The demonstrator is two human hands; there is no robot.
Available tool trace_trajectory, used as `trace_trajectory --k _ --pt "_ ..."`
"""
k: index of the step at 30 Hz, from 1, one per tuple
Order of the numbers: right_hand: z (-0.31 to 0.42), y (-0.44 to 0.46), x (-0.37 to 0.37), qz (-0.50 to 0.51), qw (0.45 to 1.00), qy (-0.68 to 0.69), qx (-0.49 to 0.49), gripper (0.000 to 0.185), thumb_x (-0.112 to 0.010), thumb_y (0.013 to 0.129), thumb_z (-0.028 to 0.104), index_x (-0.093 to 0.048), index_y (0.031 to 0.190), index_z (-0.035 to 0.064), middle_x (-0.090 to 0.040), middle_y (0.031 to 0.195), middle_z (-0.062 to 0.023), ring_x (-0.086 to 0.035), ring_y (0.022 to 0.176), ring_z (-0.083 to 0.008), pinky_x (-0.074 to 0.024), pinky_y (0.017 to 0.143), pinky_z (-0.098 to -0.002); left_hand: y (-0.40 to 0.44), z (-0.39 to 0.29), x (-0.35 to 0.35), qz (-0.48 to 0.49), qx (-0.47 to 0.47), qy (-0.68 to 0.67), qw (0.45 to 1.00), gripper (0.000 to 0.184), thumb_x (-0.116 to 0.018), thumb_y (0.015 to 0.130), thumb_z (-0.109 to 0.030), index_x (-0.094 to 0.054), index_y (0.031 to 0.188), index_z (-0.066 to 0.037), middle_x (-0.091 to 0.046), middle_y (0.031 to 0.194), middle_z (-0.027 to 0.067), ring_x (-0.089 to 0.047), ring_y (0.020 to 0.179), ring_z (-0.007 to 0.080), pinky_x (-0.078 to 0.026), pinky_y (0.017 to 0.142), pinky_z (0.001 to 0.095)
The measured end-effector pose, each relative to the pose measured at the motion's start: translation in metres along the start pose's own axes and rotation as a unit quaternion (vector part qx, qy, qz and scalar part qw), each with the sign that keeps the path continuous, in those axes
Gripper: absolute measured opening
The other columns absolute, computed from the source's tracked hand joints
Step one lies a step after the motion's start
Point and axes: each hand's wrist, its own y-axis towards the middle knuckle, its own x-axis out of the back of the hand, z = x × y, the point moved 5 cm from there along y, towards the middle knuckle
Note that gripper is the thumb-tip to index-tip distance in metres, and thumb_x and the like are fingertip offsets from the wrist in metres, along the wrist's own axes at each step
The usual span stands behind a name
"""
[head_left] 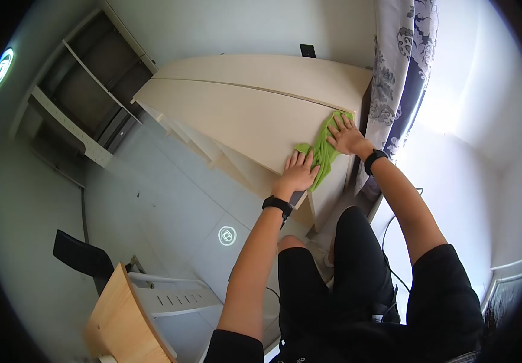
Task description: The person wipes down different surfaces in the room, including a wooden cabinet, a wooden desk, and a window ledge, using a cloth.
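A crumpled green cloth (323, 158) lies on the right end of a long, pale wooden surface (236, 109). My right hand (346, 138) presses flat on the cloth's upper part, near the surface's right edge, with its fingers spread. Lower and to the left, my left hand (298, 174) rests at the front edge, its fingers stretched over the cloth's lower left part. Both wrists wear black bands.
A patterned curtain (389, 78) hangs just right of the surface. Dark open shelving (88, 81) stands at the upper left. At the lower left are a wooden tabletop (122, 320) and a black chair back (82, 254). A cable runs beside my right leg.
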Motion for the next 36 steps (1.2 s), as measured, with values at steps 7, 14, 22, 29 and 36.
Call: trace_trajectory --k 7,14,22,29,36 --pt "-0.009 0.006 -0.006 -0.049 0.998 0.046 0.003 0.065 -0.023 0.099 0.054 -0.030 0.151 0.0151 -0.013 0.161 -0.0139 -0.005 0.149 -0.0342 -0.0027 0.120 -0.0469 0.003 -0.002 -0.002 -0.014 0.003 0.003 1.000 0.071 -0.028 0.100 -0.048 -0.008 0.155 -0.009 -0.017 0.158 0.0175 -0.010 0.147 0.0380 -0.006 0.119 0.0476" --pt "-0.005 0.000 -0.003 -0.070 0.996 0.054 -0.013 0.062 -0.022 0.100 0.051 -0.032 0.150 0.0153 -0.017 0.160 -0.0119 -0.008 0.149 -0.0324 -0.0037 0.121 -0.0465 -0.004 -0.012 -0.008 -0.150 -0.003 0.027 0.988 0.063 -0.030 0.101 -0.042 -0.021 0.151 -0.005 -0.034 0.148 0.0207 -0.021 0.142 0.0397 -0.013 0.118 0.0508" --pt "0.010 -0.021 -0.012 -0.087 0.995 0.031 0.026 0.058 -0.021 0.102 0.045 -0.034 0.150 0.0144 -0.020 0.159 -0.0098 -0.012 0.148 -0.0324 -0.0064 0.121 -0.0467 -0.026 -0.039 -0.017 -0.173 0.002 0.085 0.981 0.062 -0.040 0.098 -0.035 -0.025 0.149 -0.002 -0.038 0.141 0.0250 -0.030 0.135 0.0442 -0.017 0.115 0.0556" --pt "0.013 -0.037 -0.023 -0.248 0.959 0.098 0.090 0.048 -0.030 0.102 0.038 -0.051 0.137 0.0131 -0.035 0.153 -0.0095 -0.024 0.144 -0.0309 -0.0130 0.120 -0.0487 -0.054 -0.094 -0.051 -0.232 -0.049 0.241 0.941 0.069 -0.056 0.086 -0.018 -0.029 0.146 0.006 -0.041 0.136 0.0250 -0.035 0.131 0.0438 -0.020 0.113 0.0571" --pt "0.012 -0.044 -0.029 -0.369 0.909 0.182 0.065 0.038 -0.041 0.099 0.030 -0.059 0.124 0.0090 -0.047 0.142 -0.0093 -0.034 0.138 -0.0281 -0.0192 0.119 -0.0462 -0.050 -0.097 -0.039 -0.241 -0.044 0.194 0.950 0.055 -0.049 0.090 -0.016 -0.040 0.139 0.007 -0.048 0.129 0.0186 -0.038 0.131 0.0376 -0.028 0.114 0.0460"
